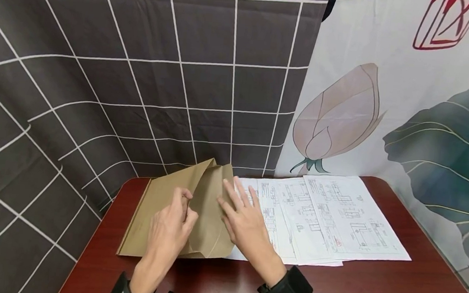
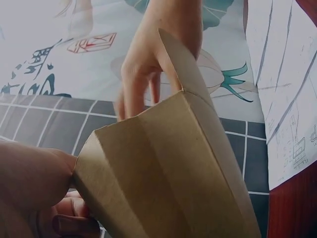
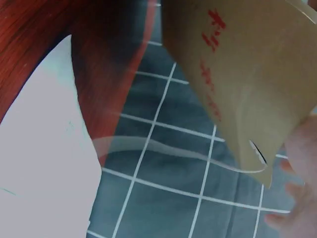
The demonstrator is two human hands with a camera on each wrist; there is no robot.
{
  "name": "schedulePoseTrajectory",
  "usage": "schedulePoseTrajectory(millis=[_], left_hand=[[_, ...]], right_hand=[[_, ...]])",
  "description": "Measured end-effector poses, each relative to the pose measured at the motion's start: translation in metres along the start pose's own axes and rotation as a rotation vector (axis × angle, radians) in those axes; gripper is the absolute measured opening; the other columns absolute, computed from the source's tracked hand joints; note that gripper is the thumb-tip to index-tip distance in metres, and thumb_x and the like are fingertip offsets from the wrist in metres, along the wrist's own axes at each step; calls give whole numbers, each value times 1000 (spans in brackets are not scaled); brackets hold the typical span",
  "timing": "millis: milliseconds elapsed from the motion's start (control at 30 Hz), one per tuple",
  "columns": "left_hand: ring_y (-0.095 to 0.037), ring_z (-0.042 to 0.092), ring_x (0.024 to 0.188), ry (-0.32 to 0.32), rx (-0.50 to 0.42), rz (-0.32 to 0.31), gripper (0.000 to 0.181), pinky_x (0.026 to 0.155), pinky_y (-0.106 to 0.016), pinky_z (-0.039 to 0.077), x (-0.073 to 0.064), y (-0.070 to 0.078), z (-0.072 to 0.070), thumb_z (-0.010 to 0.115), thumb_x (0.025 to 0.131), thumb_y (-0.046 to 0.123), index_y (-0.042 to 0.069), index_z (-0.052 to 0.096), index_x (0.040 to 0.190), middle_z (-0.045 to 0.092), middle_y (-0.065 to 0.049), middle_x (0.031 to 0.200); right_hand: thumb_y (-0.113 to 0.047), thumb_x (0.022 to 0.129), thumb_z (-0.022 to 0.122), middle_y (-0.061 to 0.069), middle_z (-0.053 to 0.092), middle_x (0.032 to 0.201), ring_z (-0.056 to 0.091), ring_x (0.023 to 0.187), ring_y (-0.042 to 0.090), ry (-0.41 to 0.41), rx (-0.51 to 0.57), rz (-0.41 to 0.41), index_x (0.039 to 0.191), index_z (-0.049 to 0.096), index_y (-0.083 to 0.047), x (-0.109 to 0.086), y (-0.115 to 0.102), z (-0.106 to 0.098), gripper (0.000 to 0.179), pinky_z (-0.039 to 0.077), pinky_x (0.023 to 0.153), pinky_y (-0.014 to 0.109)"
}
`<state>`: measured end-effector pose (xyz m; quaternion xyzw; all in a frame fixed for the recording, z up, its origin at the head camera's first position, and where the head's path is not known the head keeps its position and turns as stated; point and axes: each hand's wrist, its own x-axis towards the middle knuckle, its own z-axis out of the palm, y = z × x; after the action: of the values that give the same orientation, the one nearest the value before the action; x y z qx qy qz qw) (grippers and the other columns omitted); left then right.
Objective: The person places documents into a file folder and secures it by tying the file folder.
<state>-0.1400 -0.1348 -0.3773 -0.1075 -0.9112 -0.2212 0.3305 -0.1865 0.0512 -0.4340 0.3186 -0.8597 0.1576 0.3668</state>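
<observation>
A brown kraft-paper document envelope (image 1: 163,191) stands tilted on the table, its mouth gaping toward the right. My left hand (image 1: 170,227) pinches the near side of the mouth between thumb and curled fingers; the left wrist view shows this hand (image 2: 39,183) at the envelope's corner. Fingers spread and fairly straight, my right hand (image 1: 248,224) lies against the flap (image 1: 219,201). In the left wrist view, the right hand's fingers (image 2: 136,96) reach down behind the paper edge. Red writing (image 3: 213,29) and a white string (image 3: 198,153) show on the envelope in the right wrist view.
Overlapping sheets with printed technical drawings (image 1: 349,221) lie right of the envelope on the dark red table (image 1: 377,289). A grey gridded cloth (image 1: 202,88) hangs behind and at the left. At the right hangs a white cloth with a lotus print (image 1: 337,118).
</observation>
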Motion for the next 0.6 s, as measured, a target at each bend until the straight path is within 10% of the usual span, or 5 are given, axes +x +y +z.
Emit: schedulePoseTrajectory(millis=[133, 333, 600], left_hand=[[-3, 27, 40, -31, 5, -3, 32, 39, -23, 27, -1, -4, 1, 60, 73, 3, 8, 52, 103, 29, 13, 52], [-4, 27, 42, -48, -12, -28, 31, 41, -24, 28, -3, -10, -3, 59, 76, 3, 10, 52, 105, 29, 13, 55], [-3, 25, 38, -66, 60, 18, 33, 37, -23, 25, -9, -19, 4, 61, 72, 2, 10, 53, 103, 30, 14, 49]], right_hand=[[-46, 88, 62, 10, 45, 143, 27, 139, 28, -185, -51, -100, 125, 65, -17, -2, -4, 2, 46, 21, 108, 56], [-49, 93, 53, 8, 48, 141, 31, 138, 27, -346, -38, -30, 125, 65, -20, -10, -5, 14, 45, 29, 104, 58], [-30, 95, 58, 10, 50, 139, 36, 135, 26, -269, 128, -49, 125, 64, -16, -15, 0, 34, 34, 39, 98, 49]])
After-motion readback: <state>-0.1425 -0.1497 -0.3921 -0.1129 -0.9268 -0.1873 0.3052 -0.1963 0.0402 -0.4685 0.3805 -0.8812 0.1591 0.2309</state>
